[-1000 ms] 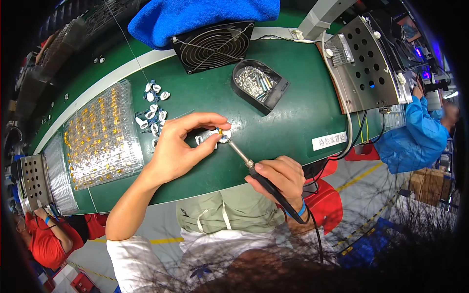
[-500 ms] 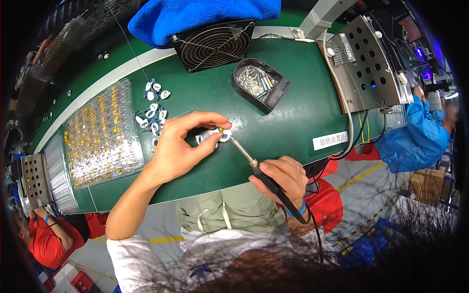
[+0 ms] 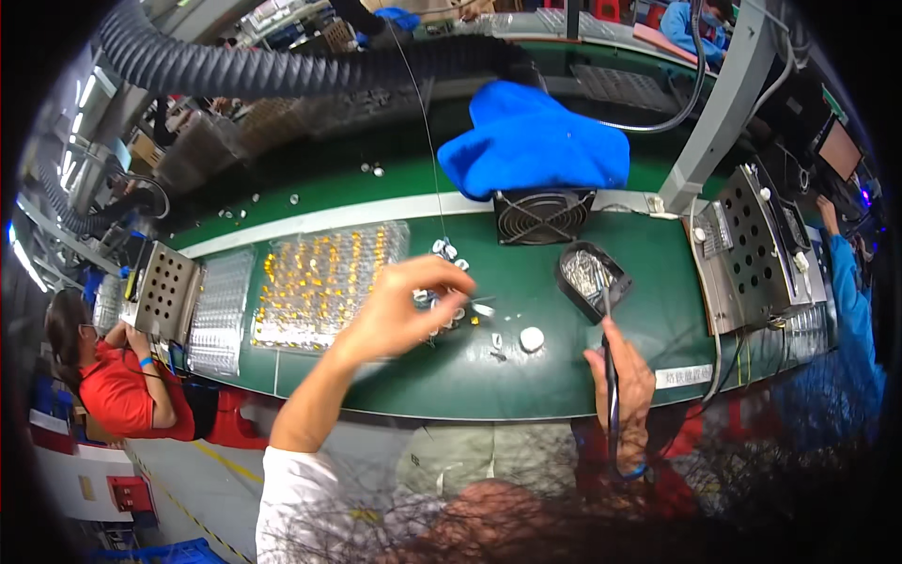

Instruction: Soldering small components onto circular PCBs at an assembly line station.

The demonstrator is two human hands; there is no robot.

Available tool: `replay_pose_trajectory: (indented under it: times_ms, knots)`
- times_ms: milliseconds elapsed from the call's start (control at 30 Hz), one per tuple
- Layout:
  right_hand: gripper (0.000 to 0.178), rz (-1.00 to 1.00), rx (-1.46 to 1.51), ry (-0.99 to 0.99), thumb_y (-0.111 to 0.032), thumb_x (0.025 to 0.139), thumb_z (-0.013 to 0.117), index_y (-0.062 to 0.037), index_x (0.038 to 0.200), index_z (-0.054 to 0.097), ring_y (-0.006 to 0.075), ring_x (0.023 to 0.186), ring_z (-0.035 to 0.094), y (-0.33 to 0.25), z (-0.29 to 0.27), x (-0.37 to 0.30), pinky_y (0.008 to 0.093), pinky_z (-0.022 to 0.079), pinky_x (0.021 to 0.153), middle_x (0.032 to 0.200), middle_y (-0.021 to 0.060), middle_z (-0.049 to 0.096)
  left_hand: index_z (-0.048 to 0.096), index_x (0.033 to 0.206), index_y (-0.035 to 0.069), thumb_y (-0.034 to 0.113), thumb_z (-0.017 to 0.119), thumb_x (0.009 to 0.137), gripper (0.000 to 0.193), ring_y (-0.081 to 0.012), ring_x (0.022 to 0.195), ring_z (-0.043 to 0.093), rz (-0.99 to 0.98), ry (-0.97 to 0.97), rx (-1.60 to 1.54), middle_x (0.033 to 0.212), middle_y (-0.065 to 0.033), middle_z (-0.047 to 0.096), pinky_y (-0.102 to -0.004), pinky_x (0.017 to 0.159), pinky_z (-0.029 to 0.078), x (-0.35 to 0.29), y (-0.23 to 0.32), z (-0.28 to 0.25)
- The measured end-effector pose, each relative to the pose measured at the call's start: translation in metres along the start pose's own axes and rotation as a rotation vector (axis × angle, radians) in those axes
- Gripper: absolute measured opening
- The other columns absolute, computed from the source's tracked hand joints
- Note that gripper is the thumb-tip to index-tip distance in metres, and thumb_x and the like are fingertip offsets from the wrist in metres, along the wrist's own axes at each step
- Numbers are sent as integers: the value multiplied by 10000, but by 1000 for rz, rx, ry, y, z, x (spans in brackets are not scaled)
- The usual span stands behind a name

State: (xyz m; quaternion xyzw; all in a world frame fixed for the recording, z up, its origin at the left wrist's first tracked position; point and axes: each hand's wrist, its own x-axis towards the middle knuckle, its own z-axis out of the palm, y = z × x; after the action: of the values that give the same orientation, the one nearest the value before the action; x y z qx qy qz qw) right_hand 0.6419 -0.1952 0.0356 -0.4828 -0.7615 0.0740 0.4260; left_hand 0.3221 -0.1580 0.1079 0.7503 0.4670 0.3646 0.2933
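Note:
My right hand [image 3: 624, 381] grips a soldering iron [image 3: 612, 362], whose tip end reaches to the black box [image 3: 587, 305] of silvery metal bits. My left hand [image 3: 399, 310] hovers, slightly blurred, over a cluster of small white parts with blue pieces [image 3: 449, 252], partly hidden behind the fingers. Its thumb and forefinger are curved and a little apart, with nothing clear between them. Just beyond the thumb is a small blurred white part [image 3: 482, 309], beside a tiny yellow piece [image 3: 474, 321]. A round white part [image 3: 532, 339] and a small white piece [image 3: 497, 340] lie between my hands.
A clear plastic tray [image 3: 324, 282] of yellow pieces lies left on the green table [image 3: 451, 390]. A black fan [image 3: 543, 216] under a blue cloth [image 3: 540, 141] stands at the back. Perforated metal boxes [image 3: 752, 249] flank the table. A person in red [image 3: 132, 390] sits at left.
My view has tilted up. The soldering iron has moved from the part at my left fingertips over to the black box. My left hand has shifted left, toward the white cluster, leaving the round part on the table.

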Motion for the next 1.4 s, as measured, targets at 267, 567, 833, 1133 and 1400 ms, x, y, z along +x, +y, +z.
replay_pose_trajectory:
  times_ms: [267, 567, 833, 1133, 1400]
  knots:
    - [543, -70, 239, 99, 33, 824, 788, 40, 1341, 625, 300, 684, 685, -12, 13, -18, 376, 547, 630, 825, 136, 696, 725, 1162, -37, 66, 700, 952, 235, -182, 995, 740, -125, 169, 85, 1052, -132, 773, -309, 900, 577, 107, -133, -117]
    - [497, -27, 282, 96, 5, 845, 786, 40, 1317, 637, 284, 646, 687, -12, 24, -21, 375, 545, 596, 779, 128, 689, 772, 1020, 20, 144, 671, 896, 203, -401, 1009, 720, -239, 289, 812, 1035, -217, 750, -435, 892, 568, 144, -271, -158]
    - [496, -83, 225, 117, 12, 860, 774, 59, 1328, 617, 284, 642, 687, -13, 18, -8, 372, 546, 595, 779, 134, 688, 762, 1020, 18, 167, 713, 871, 216, -379, 902, 746, -153, 429, 702, 943, -216, 754, -436, 821, 584, 141, -242, -162]
    - [464, -62, 326, 103, 10, 880, 764, 85, 1311, 609, 291, 651, 699, -13, 20, -21, 362, 556, 610, 775, 153, 689, 763, 954, 55, 103, 714, 846, 128, -412, 1035, 700, -349, 181, 912, 1054, -206, 745, -476, 911, 565, 172, -265, -144]
    - [451, -50, 293, 173, 1, 894, 754, 104, 1305, 600, 286, 667, 710, -6, 21, -29, 369, 580, 635, 784, 159, 705, 707, 1119, -79, -6, 738, 924, 210, -187, 913, 745, -154, 251, 61, 996, -117, 759, -297, 851, 602, 88, -84, -122]
